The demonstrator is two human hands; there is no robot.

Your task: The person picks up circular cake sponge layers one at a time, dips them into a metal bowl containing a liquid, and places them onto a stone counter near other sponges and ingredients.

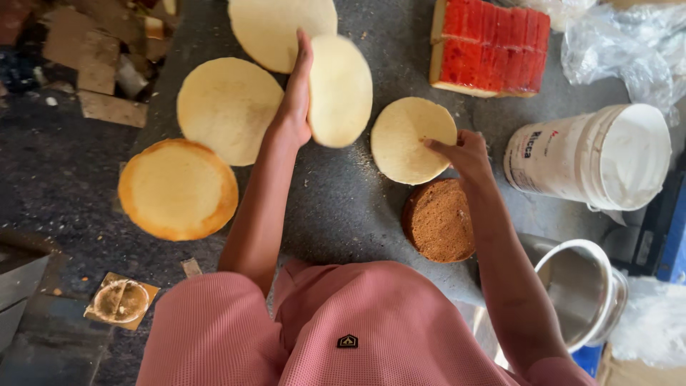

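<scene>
A working bakery is showing here — round sponge layers (229, 107) are lying bare on a grey stone counter (343, 207), beside a white cream bucket (597, 157) and a steel pot (579, 293).

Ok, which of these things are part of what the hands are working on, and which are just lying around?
In hand:
- left hand lifting a pale sponge round
- right hand on a sponge round
- other rounds
- brown sponge

Lying about:
- white bucket
- metal pot
- red-topped slab cake
- plastic bags
</scene>
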